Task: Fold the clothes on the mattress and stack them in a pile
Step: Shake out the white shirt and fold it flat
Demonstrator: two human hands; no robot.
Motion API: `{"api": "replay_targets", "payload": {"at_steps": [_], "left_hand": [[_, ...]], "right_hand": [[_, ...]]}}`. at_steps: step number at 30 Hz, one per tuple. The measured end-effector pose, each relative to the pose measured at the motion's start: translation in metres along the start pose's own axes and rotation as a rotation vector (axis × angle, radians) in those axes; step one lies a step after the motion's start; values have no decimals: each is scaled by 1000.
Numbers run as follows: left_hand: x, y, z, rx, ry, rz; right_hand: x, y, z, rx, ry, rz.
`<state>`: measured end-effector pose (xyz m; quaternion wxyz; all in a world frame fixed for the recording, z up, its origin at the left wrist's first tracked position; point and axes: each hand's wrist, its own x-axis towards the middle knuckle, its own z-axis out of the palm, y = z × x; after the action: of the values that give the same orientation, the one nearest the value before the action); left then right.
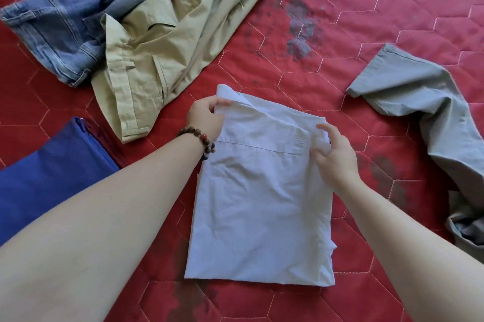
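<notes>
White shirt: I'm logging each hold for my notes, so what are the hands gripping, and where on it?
Both hold the white shirt: left hand at its far-left corner, right hand at its far-right edge.

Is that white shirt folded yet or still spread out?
Partly folded: the white shirt lies as a narrow rectangle, sleeves tucked, both hands gripping its collar end.

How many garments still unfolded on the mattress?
3: blue jeans far left, khaki garment overlapping them, grey trousers at right, running out of frame. More may lie off-frame or beneath them.
</notes>
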<state>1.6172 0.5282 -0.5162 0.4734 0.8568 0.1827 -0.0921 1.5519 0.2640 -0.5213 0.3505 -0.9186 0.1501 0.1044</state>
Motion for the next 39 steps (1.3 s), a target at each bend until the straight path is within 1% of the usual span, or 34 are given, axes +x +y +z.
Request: {"api": "replay_targets", "payload": {"at_steps": [3,5,7,8,9,10,11,13,15,18,19,21,23,24,25,27,28,29,30,32,33,35,39], "left_hand": [[1,1,-4,-49,24,28],[-2,0,-4,-14,89,51],[-2,-3,-3,79,224,52],[-2,-5,-2,116,275,46],[-1,-6,-1,134,287,40],[1,-7,1,135,261,34],[2,-7,2,122,214,21],[6,-5,6,114,150,0],[11,-4,8,137,175,-17],[23,-2,4,166,192,-148],[27,-3,2,140,178,-186],[33,0,-3,7,110,-221],[34,5,-7,-107,60,-188],[35,6,-8,-94,78,-145],[36,8,-10,-41,140,-92],[35,9,-13,71,319,-3],[33,8,-13,88,356,17],[30,6,-11,91,338,14],[27,4,-9,120,268,-5],[20,-2,-3,237,78,-39],[19,-5,-2,254,16,-35],[16,-9,-3,223,10,6],[10,-13,-8,137,105,12]], "right_hand": [[5,1,-4,-43,-53,-30],[4,0,-6,-84,-50,-9],[2,-2,-6,-217,43,6],[1,-3,-6,-309,111,-31],[1,-4,-6,-381,161,-95],[2,-6,-5,-413,174,-170],[5,-8,-4,-413,138,-231],[12,-13,0,-358,-10,-268],[20,-15,4,-300,-103,-215],[29,-17,6,-289,-130,-111],[31,-18,6,-322,-139,-89],[35,-19,4,-419,-159,-83],[37,-22,2,-488,-182,-87],[37,-23,2,-502,-192,-92],[37,-24,2,-499,-196,-103],[37,-24,2,-455,-182,-134],[37,-24,1,-433,-176,-149],[38,-23,1,-419,-179,-158],[39,-23,-1,-413,-189,-160],[41,-22,-3,-411,-212,-154],[41,-21,-3,-411,-219,-155],[42,-20,-3,-410,-223,-157],[40,-22,1,-397,-215,-159]]}}
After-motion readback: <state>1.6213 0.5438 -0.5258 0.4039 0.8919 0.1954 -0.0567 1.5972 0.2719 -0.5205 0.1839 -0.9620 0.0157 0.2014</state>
